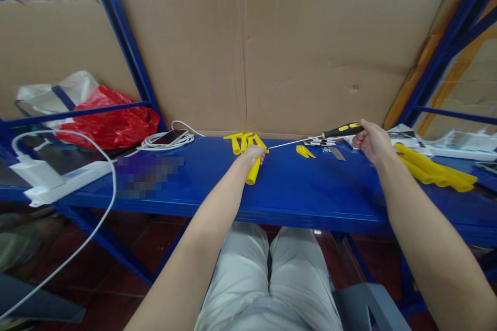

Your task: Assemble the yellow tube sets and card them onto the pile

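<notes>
My left hand (254, 155) is closed around a yellow plastic tube piece (253, 173), whose wide round end points down toward me. In my right hand (371, 138) is the butt of a long screwdriver (344, 130) with a black and yellow handle. Its thin shaft runs left, and the tip meets the yellow piece at my left fingers; the exact contact is hidden. Several similar yellow tube pieces (235, 144) stand just behind my left hand. Between the hands lie small yellow pointed pieces (305, 151), tiny metal parts (326, 150) and a flat metal strip (337, 153).
Long yellow tubes (435, 168) lie at the right beside a white power strip (466, 150). On the left are a phone (170, 137) on a coiled white cable, a charger (37, 173) and a red bag (111, 119). Cardboard (310, 57) walls the blue bench's back.
</notes>
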### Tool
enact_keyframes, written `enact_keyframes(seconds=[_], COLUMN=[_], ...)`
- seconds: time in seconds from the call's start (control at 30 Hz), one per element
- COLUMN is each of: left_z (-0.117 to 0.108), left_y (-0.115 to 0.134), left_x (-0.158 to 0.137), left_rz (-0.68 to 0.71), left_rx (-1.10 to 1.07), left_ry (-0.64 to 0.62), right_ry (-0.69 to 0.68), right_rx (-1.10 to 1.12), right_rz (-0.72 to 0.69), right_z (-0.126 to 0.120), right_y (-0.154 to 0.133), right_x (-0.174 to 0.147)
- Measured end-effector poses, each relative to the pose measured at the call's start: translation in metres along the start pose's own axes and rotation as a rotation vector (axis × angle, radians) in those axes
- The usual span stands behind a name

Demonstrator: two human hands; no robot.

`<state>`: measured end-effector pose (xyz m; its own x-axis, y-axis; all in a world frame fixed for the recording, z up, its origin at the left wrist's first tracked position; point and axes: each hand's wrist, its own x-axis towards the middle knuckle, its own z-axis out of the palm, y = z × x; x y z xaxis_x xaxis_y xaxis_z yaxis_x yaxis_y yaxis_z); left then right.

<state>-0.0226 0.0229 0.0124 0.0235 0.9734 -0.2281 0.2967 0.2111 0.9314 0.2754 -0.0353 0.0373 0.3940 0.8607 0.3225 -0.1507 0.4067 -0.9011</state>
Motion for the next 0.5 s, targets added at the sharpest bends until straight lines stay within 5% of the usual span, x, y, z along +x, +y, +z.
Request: enact_keyframes(seconds=[0.5], left_z=[-0.001], left_y=[0.0], left_x=[-0.001], left_rz=[-0.009], left_rx=[-0.003], left_ry=[0.011], right_ry=[-0.071], right_rx=[0.034], right_rz=[0.025], right_z=[0.007], right_y=[-0.009], right_x=[-0.012])
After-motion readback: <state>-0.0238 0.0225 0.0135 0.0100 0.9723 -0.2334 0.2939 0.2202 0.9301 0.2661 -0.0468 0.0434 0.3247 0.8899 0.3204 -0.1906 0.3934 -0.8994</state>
